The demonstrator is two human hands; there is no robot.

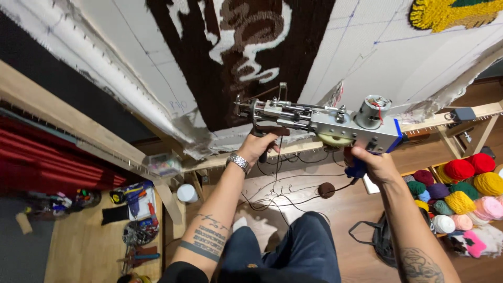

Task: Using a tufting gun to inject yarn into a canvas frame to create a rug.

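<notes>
**yarnlurker:** ok what am I looking at, biggest stuff first?

**tuftdad:** Biggest thing is the white backing cloth (340,47) stretched on a wooden frame (63,118), filling the whole far side. It's got a dark brown tufted patch (199,63) in the middle with lighter brown and white shapes in it, plus a yellow tufted bit (445,13) at the far right corner. Under all that is the wooden floor (314,183).

**yarnlurker:** and the pile of colour on the right?

**tuftdad:** Balls of yarn (461,194) on the right, red, yellow, pink, green, purple, white, all packed together. On the left floor there's a scatter of tools (136,220), too small to name for sure.

**yarnlurker:** the machine?

**tuftdad:** Metal tufting gun (319,123), held up near the lower edge of the cloth, just below the brown patch, needle end pointing left. Little motor sits on top at its right end. Cords (277,194) hang from it down to the floor.

**yarnlurker:** hands?

**tuftdad:** Both clamped on the gun, apart from each other. Left hand (259,147) is wrapped round the dark front grip, with a metal watch (239,162) on that wrist. Right hand (374,165) is closed round the blue rear handle. The person's dark blue jeans (293,246) show nearest the camera.
</notes>
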